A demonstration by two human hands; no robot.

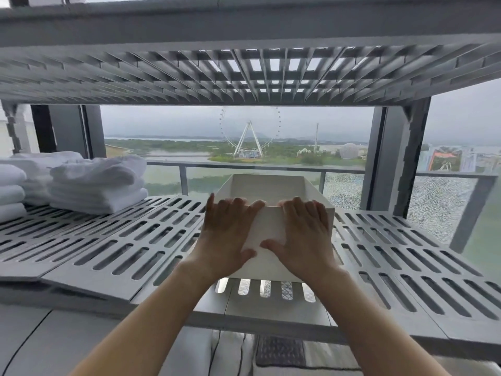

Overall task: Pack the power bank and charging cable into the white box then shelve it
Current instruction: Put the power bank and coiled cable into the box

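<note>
White box (269, 226) is set open-topped on the slotted grey shelf (122, 240), right of centre, close to the near edge. Left hand (227, 234) and right hand (306, 234) are laid flat on its near wall, fingers straight and spread, tips at the top rim, thumbs almost meeting; nothing is gripped. Box contents cannot be seen. Folded white towels (97, 183) are stacked far left on the same shelf, well apart from the box.

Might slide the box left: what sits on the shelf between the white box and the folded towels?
Nothing: the head view shows only bare slotted shelf between the white box and the folded towels.
</note>
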